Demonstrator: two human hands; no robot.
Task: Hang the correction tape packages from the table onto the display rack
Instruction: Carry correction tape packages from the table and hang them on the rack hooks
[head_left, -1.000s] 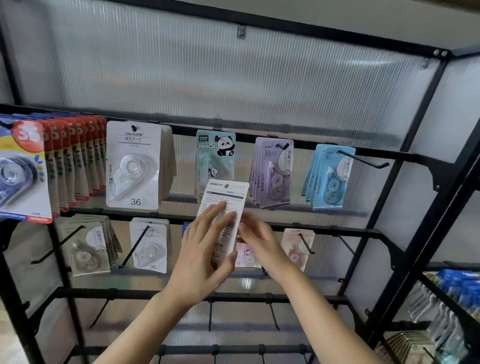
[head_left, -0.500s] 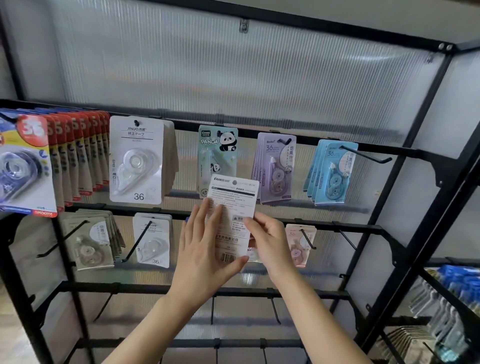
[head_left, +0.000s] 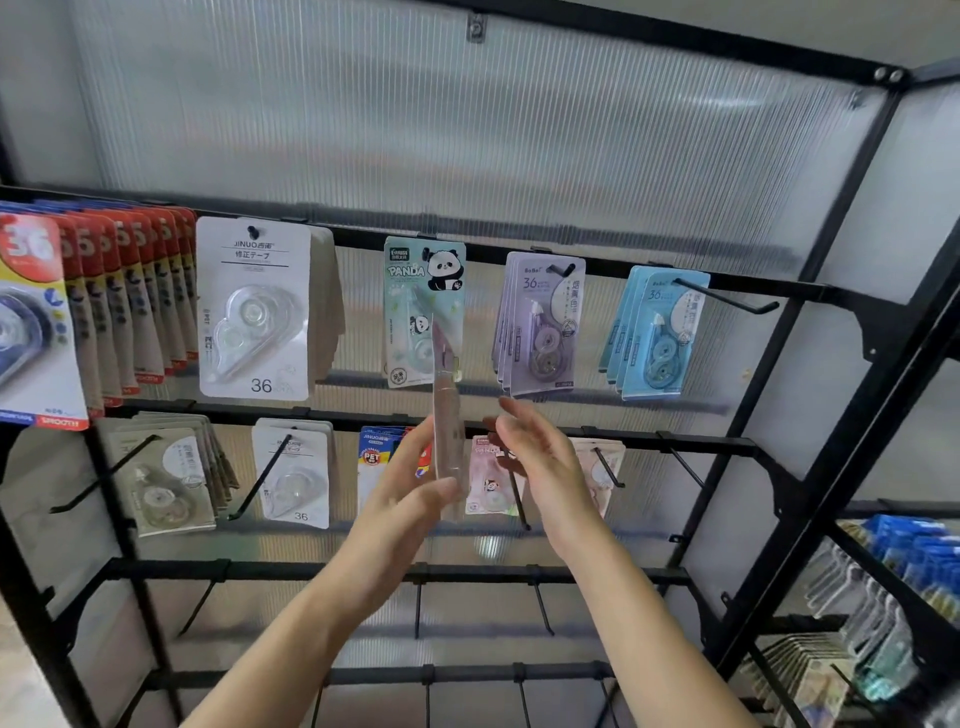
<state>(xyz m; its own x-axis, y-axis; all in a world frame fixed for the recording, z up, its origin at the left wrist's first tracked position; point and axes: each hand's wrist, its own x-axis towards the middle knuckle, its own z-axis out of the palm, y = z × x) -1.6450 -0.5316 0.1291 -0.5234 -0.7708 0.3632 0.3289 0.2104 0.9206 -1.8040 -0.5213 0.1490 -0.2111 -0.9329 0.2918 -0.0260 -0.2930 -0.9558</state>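
Turning correction tape package edge-on | left grip pinching it | right grip released, fingers spread

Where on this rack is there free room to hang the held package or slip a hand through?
Free: the bare hook right of the pink packs, and the whole third bar, its hooks empty. The long hook over the blue packs has spare length. Crowded: the red-topped packs and white packs at upper left.

package between left hand and right hand | before display rack
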